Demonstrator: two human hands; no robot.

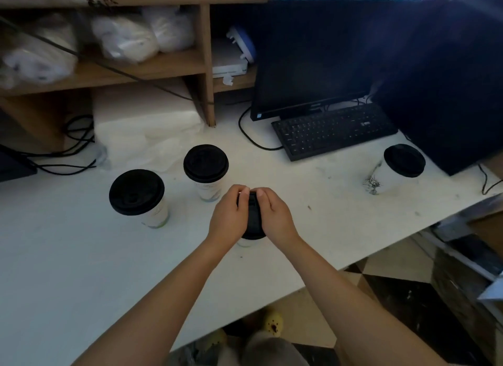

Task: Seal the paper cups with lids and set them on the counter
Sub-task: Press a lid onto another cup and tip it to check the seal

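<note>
A white paper cup [246,242] stands on the white counter [81,256] in front of me, mostly hidden under a black lid [253,218]. My left hand [228,216] and my right hand [275,216] both grip that lid from either side, fingers curled over its far rim. Three more white cups with black lids on them stand on the counter: one [137,192] to the left, one [206,164] behind my hands, one [402,161] far right.
A black keyboard [334,131] and a dark monitor [315,57] sit at the back right, with cables trailing. Wooden shelves [163,66] hold plastic bags at the back left. A white plastic-wrapped pack [144,128] lies behind the cups. The counter's edge runs diagonally at the lower right.
</note>
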